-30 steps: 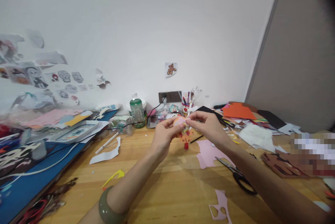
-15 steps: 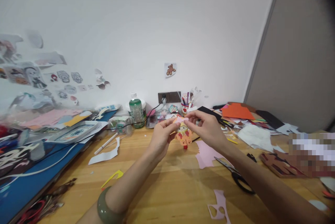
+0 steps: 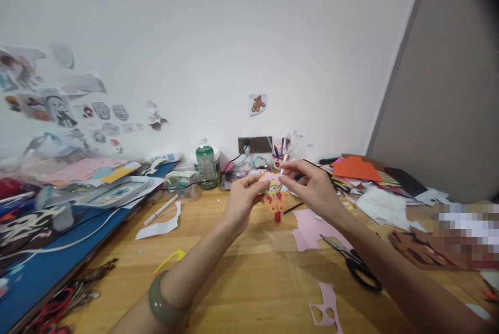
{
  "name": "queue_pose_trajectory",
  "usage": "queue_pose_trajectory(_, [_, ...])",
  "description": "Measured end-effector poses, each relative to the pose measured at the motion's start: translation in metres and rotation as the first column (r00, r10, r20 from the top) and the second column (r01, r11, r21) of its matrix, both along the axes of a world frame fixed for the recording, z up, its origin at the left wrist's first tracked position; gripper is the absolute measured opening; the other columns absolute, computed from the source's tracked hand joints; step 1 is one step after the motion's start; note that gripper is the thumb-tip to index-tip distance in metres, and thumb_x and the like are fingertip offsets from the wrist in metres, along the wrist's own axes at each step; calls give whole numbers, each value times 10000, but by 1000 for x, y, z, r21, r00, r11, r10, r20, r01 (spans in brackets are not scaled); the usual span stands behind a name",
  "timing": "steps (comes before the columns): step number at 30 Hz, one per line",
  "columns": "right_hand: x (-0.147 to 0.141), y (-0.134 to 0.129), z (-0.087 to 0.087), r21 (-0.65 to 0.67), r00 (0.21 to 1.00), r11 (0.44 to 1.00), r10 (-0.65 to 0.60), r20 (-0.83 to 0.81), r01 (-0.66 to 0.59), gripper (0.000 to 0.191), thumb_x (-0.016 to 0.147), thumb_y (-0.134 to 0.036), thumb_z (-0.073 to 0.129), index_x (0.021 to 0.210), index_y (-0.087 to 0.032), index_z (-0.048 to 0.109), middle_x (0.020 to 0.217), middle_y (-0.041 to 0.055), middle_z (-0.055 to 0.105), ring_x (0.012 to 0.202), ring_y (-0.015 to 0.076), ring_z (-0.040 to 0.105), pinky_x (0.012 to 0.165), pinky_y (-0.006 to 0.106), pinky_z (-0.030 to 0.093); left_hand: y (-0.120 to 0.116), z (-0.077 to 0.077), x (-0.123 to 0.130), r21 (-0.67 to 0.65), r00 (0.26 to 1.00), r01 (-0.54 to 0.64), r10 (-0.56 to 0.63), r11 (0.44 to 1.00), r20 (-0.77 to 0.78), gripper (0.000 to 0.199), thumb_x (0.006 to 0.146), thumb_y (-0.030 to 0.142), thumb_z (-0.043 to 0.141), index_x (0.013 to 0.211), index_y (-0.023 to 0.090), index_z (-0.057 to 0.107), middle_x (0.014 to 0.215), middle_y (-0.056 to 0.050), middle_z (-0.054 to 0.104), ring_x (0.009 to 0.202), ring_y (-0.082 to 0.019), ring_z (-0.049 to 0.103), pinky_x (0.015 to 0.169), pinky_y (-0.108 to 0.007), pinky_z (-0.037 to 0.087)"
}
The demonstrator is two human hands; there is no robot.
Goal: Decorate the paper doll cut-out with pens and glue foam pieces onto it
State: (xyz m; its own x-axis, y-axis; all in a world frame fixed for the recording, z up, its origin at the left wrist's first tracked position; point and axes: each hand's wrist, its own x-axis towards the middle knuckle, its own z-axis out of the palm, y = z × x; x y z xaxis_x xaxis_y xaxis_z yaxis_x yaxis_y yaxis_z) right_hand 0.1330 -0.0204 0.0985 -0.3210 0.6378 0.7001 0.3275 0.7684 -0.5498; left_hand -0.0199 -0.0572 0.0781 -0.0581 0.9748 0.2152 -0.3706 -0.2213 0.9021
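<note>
An orange and yellow paper figure (image 3: 276, 201) with red parts is held up over the middle of the wooden table. My left hand (image 3: 242, 200) pinches its upper left side between thumb and fingers. At its upper right edge, my right hand (image 3: 310, 183) has thumb and fingers closed together, touching a small pale piece at the figure's top. The exact grip there is too small to make out. Below the hands lie a pink paper sheet (image 3: 306, 231) and black-handled scissors (image 3: 356, 266).
A green bottle (image 3: 206, 165) stands at the back near a pen cup (image 3: 279, 149). Orange paper (image 3: 356, 168) and other sheets are piled at the right. A blue board (image 3: 74, 235) with a tray (image 3: 117, 192) is at the left. Pink scraps (image 3: 327, 305) lie in front.
The view has shifted slightly. My right hand's fingers have moved a little away from the figure's top, and more of the yellow face shows. My left hand keeps its hold.
</note>
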Motion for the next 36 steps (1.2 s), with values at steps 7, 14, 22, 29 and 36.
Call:
queue_pose_trajectory(7, [-2, -4, -1, 69, 1000, 998, 13, 17, -14, 97, 778, -247, 557, 786, -186, 631, 777, 23, 623, 664, 129, 545, 513, 226, 391, 1, -2, 0, 25, 1000, 26, -25, 999, -15, 250, 628, 275, 704, 837, 139, 685, 740, -39, 659, 607, -90, 548, 564, -194, 413])
queue_pose_trajectory(14, [-1, -3, 2, 68, 1000, 998, -2, 8, 1, 82, 761, -230, 565, 756, -192, 637, 749, 23, 630, 648, 140, 551, 546, 246, 408, 2, -3, 1, 35, 995, 91, -90, 995, -38, 246, 640, 275, 700, 852, 152, 690, 719, -37, 665, 635, -97, 559, 602, -195, 413])
queue_pose_trajectory(22, [4, -3, 5, 140, 998, 990, 14, 67, -23, 102, 789, -211, 529, 785, -204, 631, 804, 30, 624, 726, 155, 561, 609, 262, 427, 3, -4, -2, 30, 992, 104, -101, 994, -76, 268, 646, 324, 690, 864, 168, 694, 756, -25, 652, 622, -69, 528, 587, -171, 397])
queue_pose_trajectory(29, [3, -5, 5, 253, 993, 967, -31, 117, 0, 127, 812, -200, 502, 786, -196, 626, 797, 34, 611, 725, 149, 548, 606, 258, 425, 2, -3, 0, 41, 990, 136, -135, 990, -42, 248, 665, 281, 677, 880, 159, 688, 775, -36, 656, 682, -91, 555, 639, -190, 424])
queue_pose_trajectory(36, [3, -6, 5, 118, 999, 993, -15, 49, 10, 172, 765, -231, 556, 914, -174, 621, 815, 41, 628, 683, 140, 564, 567, 238, 439, 2, -1, -1, 54, 998, 64, -63, 996, -14, 208, 653, 245, 684, 838, 147, 693, 782, -33, 660, 634, -74, 529, 612, -190, 410])
